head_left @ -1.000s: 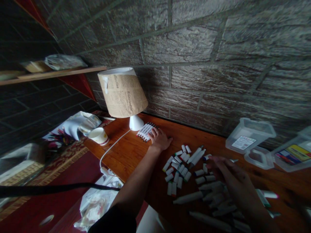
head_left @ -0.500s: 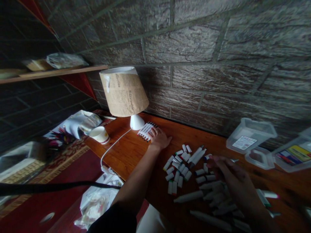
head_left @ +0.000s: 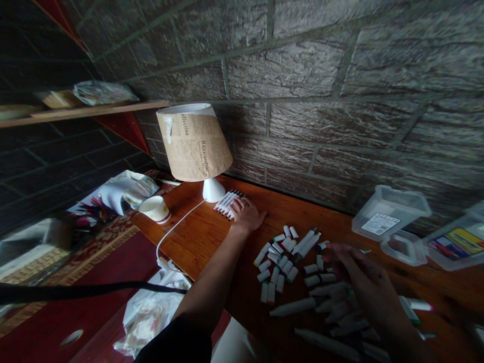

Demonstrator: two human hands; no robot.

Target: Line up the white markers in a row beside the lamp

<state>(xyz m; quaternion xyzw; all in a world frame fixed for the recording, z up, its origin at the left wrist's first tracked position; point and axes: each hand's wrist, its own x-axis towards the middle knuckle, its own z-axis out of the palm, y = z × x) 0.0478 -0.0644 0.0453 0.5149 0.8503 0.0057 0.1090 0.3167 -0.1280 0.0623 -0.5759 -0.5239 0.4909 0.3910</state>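
The left hand (head_left: 246,217) rests on a row of markers (head_left: 224,202) beside the lamp (head_left: 194,143) on the desk (head_left: 192,242), thumb spread wide. The right hand (head_left: 363,272) is above loose markers (head_left: 295,306), fingers narrow at a blue-ended cap (head_left: 321,246); I cannot tell whether they grip it. White caps (head_left: 275,275) lie between the hands.

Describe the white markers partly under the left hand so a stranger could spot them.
Find the tan, newspaper-print lampshade over the brown wooden table. Beside the white, conical lamp base, the left hand partly covers white, dark-ended markers. Unlike the jumbled short white caps, these lie side by side in a row.
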